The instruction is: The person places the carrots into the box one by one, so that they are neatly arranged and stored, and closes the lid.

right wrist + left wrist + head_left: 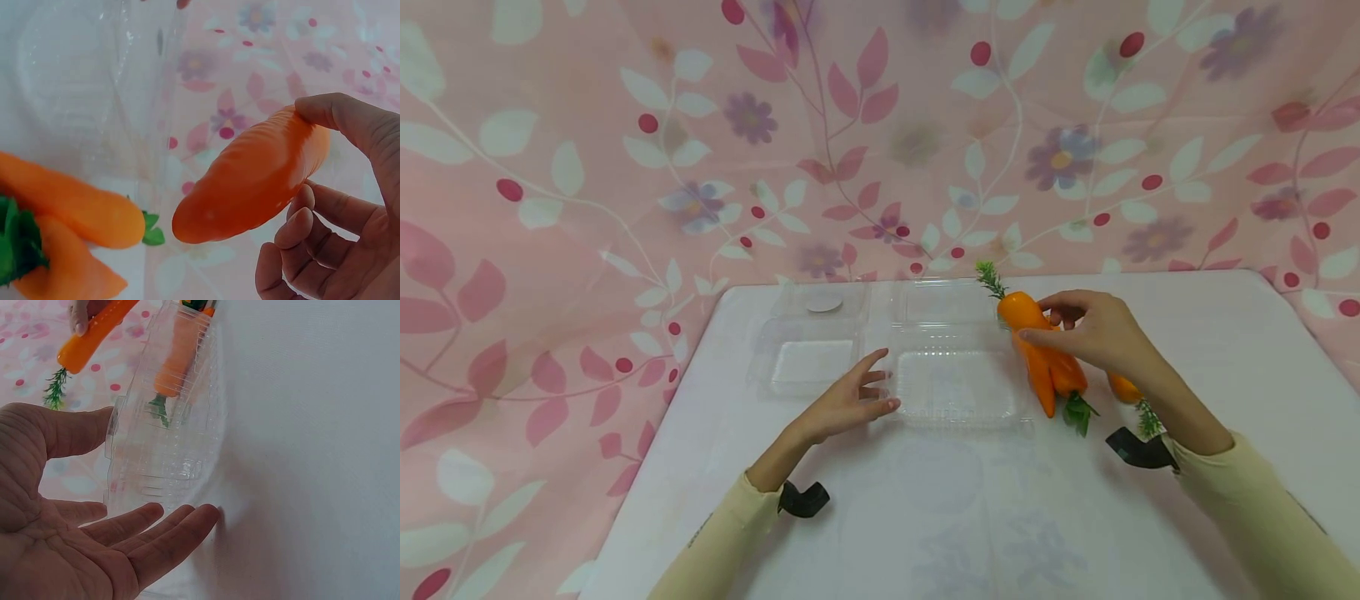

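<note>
My right hand (1097,329) pinches an orange toy carrot (253,178) between thumb and fingers, raised above the table. Its feathery green top (991,279) points away from me, toward the back of the table. My left hand (847,402) has its fingers spread at the left side of a clear plastic clamshell box (958,423), whose lid (947,303) lies folded back. In the left wrist view, thumb and fingertips are right at the box's edge, around its near end. More orange carrots (1039,379) with leafy green tops (1079,413) lie right of the box, below the raised one.
A second clear plastic box (808,392) stands to the left, with a white oval label (824,305) on its lid. Another carrot (1123,388) lies partly behind my right wrist. A floral pink cloth (887,150) hangs along the white table's (925,517) back edge.
</note>
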{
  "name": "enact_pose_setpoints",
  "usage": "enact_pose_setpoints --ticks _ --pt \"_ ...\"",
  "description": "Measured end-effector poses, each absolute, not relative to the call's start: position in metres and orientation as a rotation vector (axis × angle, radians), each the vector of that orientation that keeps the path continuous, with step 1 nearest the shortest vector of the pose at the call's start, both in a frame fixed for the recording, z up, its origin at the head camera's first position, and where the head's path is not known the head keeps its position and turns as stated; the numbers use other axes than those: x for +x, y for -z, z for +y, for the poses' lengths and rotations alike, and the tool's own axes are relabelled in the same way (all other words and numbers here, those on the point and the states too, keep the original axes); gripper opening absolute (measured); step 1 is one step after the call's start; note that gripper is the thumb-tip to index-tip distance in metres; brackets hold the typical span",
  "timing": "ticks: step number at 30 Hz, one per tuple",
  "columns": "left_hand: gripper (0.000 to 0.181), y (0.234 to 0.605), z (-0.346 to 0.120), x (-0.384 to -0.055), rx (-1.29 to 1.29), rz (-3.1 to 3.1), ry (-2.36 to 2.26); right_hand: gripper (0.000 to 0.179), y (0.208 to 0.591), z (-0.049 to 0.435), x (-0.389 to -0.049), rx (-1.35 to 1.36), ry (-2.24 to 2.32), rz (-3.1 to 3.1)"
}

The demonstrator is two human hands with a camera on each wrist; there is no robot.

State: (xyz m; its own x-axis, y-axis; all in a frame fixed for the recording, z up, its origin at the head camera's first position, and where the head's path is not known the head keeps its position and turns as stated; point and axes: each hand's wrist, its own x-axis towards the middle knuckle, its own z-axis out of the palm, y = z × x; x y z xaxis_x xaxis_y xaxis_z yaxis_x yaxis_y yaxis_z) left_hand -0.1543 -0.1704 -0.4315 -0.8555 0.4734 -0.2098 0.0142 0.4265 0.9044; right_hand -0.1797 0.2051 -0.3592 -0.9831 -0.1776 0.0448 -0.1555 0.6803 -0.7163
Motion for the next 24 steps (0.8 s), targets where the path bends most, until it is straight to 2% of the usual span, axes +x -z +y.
enact_pose_setpoints --ticks 24 --pt "0.084 0.434 -0.169 -0.156 0.402 2.241 -1.42 0.053 0.368 0.144 -0.183 -0.522 1.183 2.767"
